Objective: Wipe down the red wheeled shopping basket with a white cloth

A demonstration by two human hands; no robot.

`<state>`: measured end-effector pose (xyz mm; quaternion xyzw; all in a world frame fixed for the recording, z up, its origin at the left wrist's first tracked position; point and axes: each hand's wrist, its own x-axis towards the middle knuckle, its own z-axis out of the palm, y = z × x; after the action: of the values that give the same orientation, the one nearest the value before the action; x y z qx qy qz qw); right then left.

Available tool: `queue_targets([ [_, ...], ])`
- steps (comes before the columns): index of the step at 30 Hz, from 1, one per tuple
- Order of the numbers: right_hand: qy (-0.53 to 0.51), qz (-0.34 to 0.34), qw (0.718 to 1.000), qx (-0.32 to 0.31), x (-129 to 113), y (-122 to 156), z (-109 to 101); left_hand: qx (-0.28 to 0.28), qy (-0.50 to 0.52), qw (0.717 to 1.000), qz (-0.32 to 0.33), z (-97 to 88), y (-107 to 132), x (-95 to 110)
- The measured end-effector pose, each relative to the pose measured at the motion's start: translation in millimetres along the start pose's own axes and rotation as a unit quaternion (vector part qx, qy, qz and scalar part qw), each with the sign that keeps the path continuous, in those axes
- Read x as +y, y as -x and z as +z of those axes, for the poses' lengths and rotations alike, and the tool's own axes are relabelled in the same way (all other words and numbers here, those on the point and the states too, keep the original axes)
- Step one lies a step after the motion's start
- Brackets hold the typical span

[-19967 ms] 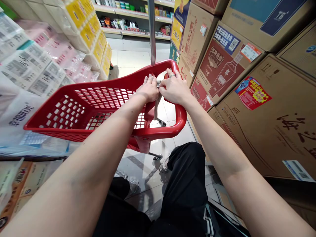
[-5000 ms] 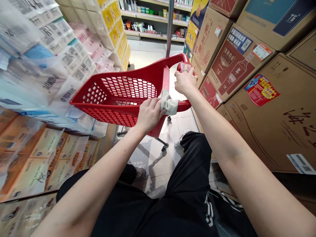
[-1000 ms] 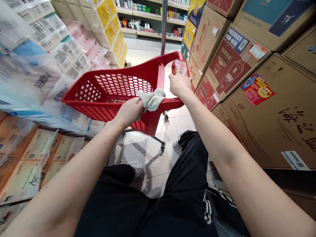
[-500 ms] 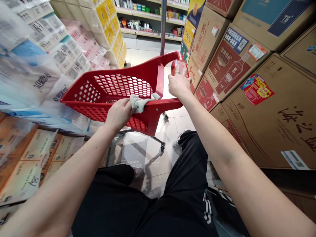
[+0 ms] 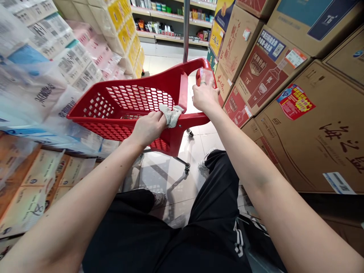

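A red plastic shopping cart (image 5: 139, 93) with a perforated basket stands in front of me, its handle end toward the right. My left hand (image 5: 149, 127) is closed on a light grey cloth (image 5: 172, 115), which lies bunched over the near rim of the basket close to the handle arm. The palm side of that hand is hidden. My right hand (image 5: 206, 93) grips the cart's handle (image 5: 209, 65), with fingers laid over its wide red grip piece. Nothing shows inside the visible part of the basket.
Wrapped paper packs (image 5: 76, 64) are piled at the left, with orange-and-cream packs (image 5: 42, 167) below. Stacked cardboard cartons (image 5: 313, 125) line the right side. A metal pole (image 5: 186, 30) rises behind the cart, before shelves of bottles (image 5: 159, 28). Tiled floor (image 5: 176, 193) lies between my feet.
My left hand has slid the cloth along the near rim to the right, toward the handle. My right hand has stayed on the handle, and the cart has hardly shifted.
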<state>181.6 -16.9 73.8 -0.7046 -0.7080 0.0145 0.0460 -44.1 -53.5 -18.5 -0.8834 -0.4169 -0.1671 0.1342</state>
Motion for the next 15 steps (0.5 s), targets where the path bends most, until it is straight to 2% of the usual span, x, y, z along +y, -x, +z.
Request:
queue_targets([
  [4, 0.019, 0.006, 1.000, -0.009, -2, 4, -4, -0.015, 0.018, 1.000, 0.000, -2.3, 1, -2],
  [10, 0.021, 0.006, 1.000, 0.000, -6, 4, -2, -0.043, 0.051, 0.997, 0.037, -1.0, 8, -20],
  [15, 0.011, 0.007, 1.000, 0.024, -12, 2, 2, -0.045, 0.083, 0.995, 0.014, -2.5, 11, -28],
])
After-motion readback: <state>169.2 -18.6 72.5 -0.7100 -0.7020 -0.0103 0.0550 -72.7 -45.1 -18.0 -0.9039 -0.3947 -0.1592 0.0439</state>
